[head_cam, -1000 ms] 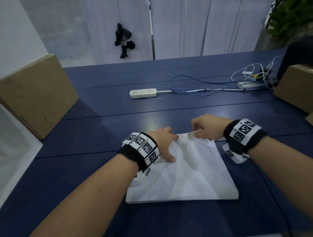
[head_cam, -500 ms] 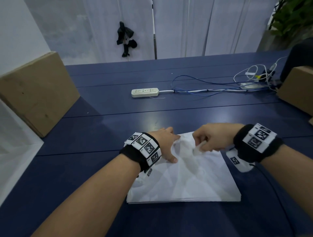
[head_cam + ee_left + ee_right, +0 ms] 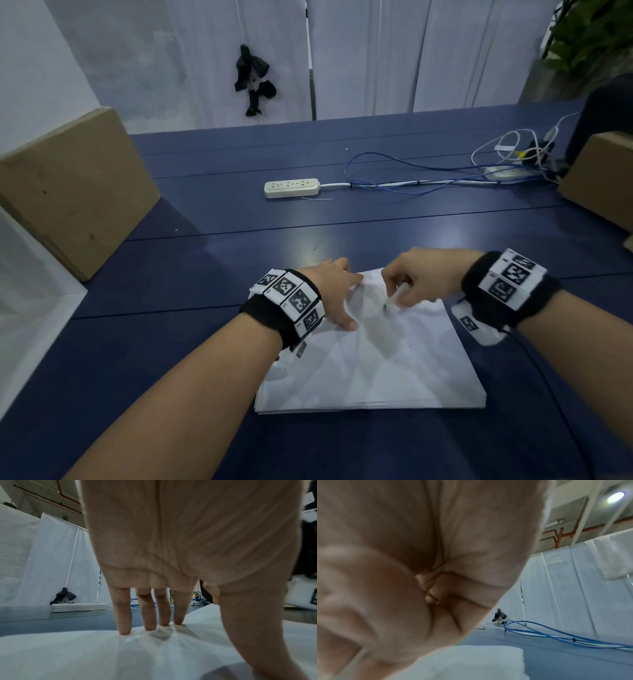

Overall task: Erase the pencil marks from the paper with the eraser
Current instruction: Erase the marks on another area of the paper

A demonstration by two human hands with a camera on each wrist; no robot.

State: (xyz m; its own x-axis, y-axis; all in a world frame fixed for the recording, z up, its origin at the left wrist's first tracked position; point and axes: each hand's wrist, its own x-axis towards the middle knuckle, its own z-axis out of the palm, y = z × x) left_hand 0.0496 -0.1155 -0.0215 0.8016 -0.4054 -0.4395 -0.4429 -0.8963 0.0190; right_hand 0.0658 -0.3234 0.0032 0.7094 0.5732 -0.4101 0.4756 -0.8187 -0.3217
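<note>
A stack of white paper (image 3: pixel 394 370) lies on the blue table (image 3: pixel 188 274) in front of me. My left hand (image 3: pixel 346 301) presses on the sheet's far left part with straight, spread fingers (image 3: pixel 149 615), and the paper (image 3: pixel 120 655) creases around the fingertips. My right hand (image 3: pixel 407 287) is curled round a slim white eraser (image 3: pixel 395 298). The eraser's dark tip touches the upper middle of the sheet, just right of the left thumb. A faint grey smear shows on the paper below the tip. In the right wrist view the curled right hand (image 3: pixel 419 574) hides the eraser.
A white power strip (image 3: pixel 291 187) and blue and white cables (image 3: pixel 411 171) lie farther back on the table. A cardboard box (image 3: pixel 75 188) stands at the left, another (image 3: pixel 599 178) at the right. A pale container (image 3: pixel 20 308) sits at the left edge.
My right hand has slid from the paper's far edge towards me onto the sheet, taking the eraser with it. My left hand has stayed pressed on the paper.
</note>
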